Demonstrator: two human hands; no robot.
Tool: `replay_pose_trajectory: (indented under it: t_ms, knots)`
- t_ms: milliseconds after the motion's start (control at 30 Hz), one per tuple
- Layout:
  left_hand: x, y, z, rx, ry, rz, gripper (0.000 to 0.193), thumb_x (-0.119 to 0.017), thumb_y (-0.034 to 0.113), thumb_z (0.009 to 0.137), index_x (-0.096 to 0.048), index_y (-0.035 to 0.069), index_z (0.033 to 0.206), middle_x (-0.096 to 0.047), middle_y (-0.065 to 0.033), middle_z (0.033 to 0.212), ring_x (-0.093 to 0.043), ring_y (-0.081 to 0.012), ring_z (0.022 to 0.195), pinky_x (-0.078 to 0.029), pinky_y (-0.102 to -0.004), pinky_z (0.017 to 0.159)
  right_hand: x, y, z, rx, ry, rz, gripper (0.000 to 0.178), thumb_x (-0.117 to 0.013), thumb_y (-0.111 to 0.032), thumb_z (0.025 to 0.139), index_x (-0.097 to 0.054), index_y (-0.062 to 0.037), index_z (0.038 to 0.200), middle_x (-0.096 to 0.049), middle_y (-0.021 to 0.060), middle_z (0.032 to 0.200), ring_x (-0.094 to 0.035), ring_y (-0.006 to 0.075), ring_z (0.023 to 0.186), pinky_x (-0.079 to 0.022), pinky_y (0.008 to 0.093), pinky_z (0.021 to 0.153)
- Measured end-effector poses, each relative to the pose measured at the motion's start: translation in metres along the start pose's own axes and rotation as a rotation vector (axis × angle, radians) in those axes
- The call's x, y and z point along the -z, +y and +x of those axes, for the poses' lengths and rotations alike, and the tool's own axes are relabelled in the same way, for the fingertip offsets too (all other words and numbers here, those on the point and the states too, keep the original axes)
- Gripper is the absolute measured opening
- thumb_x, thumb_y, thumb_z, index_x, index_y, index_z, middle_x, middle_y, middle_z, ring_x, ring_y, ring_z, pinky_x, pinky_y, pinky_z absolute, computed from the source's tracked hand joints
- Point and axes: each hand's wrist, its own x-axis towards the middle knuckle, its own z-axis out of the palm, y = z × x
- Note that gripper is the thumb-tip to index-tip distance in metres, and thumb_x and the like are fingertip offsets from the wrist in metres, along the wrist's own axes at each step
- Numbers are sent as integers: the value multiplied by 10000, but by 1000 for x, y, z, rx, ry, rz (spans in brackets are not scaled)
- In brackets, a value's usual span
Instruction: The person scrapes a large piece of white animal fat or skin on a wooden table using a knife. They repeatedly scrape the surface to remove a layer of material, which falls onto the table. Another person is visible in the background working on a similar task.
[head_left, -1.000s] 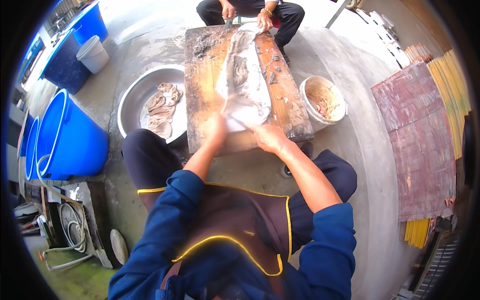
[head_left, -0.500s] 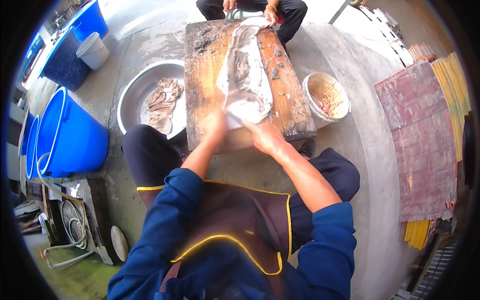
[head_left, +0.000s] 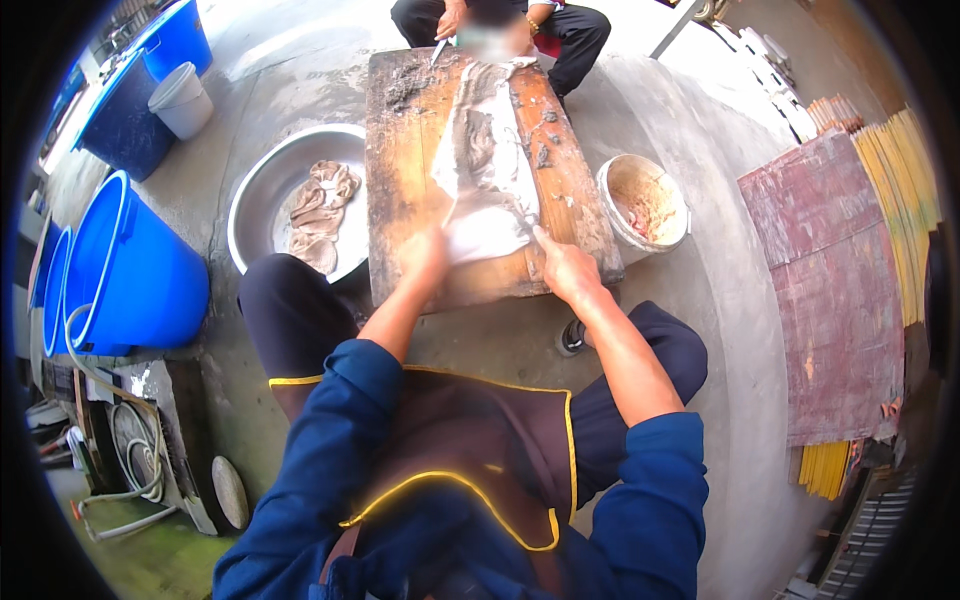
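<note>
A long, limp white-and-grey piece that looks like tripe [head_left: 487, 150] lies lengthwise on a thick wooden board [head_left: 400, 170]. Its near end is spread flat and drawn wide between my hands. My left hand [head_left: 425, 255], a little blurred, is closed at the near left corner. On the opposite corner my right hand [head_left: 570, 268] has its fingers closed, gripping the edge. Across the board sits a co-worker, whose hand [head_left: 452, 18] holds a knife [head_left: 438, 52]; a blurred patch hides the other hand's work at the far end.
Left of the board, a metal basin [head_left: 250, 190] holds brownish, wrinkled pieces [head_left: 320, 210]. To the right stands a white bucket [head_left: 672, 240] with pale scraps in it. Dark scrapings [head_left: 405, 80] lie on the board. Blue tubs [head_left: 150, 270] stand farther left, reddish panels [head_left: 830, 290] far right.
The near end, bunched up before, is now stretched flat. My right hand has moved right with its corner. The co-worker's hand has come over the board's far edge with a knife.
</note>
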Motion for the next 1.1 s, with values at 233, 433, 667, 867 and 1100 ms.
replay_pose_trajectory:
  t_ms: [233, 433, 667, 867, 1100]
  knots:
    - [8, 13, -3, 73, -9, -101, 359, -585, 361, 957, -750, 43, 987, -728, -246, 972, -710, -417, 953, -548, -511, 836, 2, -38, 4, 186, -101, 45, 394, -464, -189, 1011, -569, -275, 1381, -703, 227, 1019, -670, 432, 926, -505, 514, 799]
    - [5, -2, 10, 1, -1, 43, 346, -555, 325, 966, -770, 54, 982, -739, -224, 981, -723, -386, 949, -572, -480, 814, -30, -38, 47, 178, -72, 35, 398, -453, -247, 1018, -558, -272, 1401, -707, 223, 1057, -664, 448, 965, -502, 523, 841]
    - [16, 5, 15, -2, -108, 204, 339, -548, 315, 969, -776, 66, 1000, -747, -199, 989, -732, -362, 957, -579, -464, 825, 18, 8, 49, -3, -92, -47, 476, -401, -425, 1044, -597, -146, 1377, -688, 285, 1085, -640, 434, 1087, -481, 481, 950]
    - [15, 8, 17, -30, -129, 214, 368, -552, 352, 979, -776, 61, 1004, -748, -194, 1022, -732, -352, 982, -583, -455, 831, -32, -18, 41, 5, -24, 15, 470, -491, -148, 950, -562, -200, 1412, -709, 231, 966, -676, 425, 918, -506, 516, 820]
    - [18, 9, 19, -36, -131, 236, 379, -552, 367, 981, -774, 62, 1016, -747, -190, 1042, -732, -345, 993, -585, -453, 837, -4, -16, 33, -9, -12, -16, 474, -470, -134, 962, -545, -226, 1421, -707, 237, 1007, -667, 452, 945, -508, 528, 831]
